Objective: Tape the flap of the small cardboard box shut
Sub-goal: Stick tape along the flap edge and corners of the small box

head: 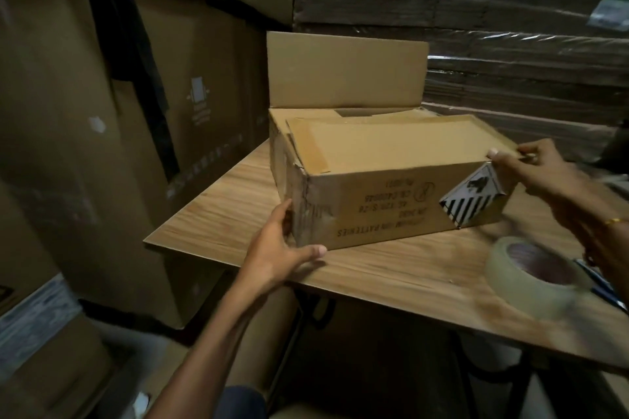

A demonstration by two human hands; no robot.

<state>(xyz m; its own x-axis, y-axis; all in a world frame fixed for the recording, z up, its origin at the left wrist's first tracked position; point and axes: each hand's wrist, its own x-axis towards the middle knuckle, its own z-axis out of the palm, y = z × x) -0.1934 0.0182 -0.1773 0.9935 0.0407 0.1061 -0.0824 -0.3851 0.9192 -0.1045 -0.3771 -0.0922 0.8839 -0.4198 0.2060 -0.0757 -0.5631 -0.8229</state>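
A small cardboard box (384, 201) lies on a wooden table (391, 282). Its near flap (391, 143) is folded down over the top, and the far flap (343, 71) stands upright, leaving a gap along the back. A black-and-white striped label (473, 196) is on the front right corner. My left hand (282, 248) grips the box's near left corner, thumb on the front face. My right hand (537, 170) pinches the near flap's right corner, thumb on top. A blurred roll of clear tape (534, 274) is on the table below my right wrist.
Tall cardboard cartons (102, 112) stand close on the left. Stacks of plastic-wrapped flat cardboard (510, 27) fill the back right. The table's left corner (149, 241) juts toward the cartons. A dark blue object (602, 286) lies at the right edge behind the tape roll.
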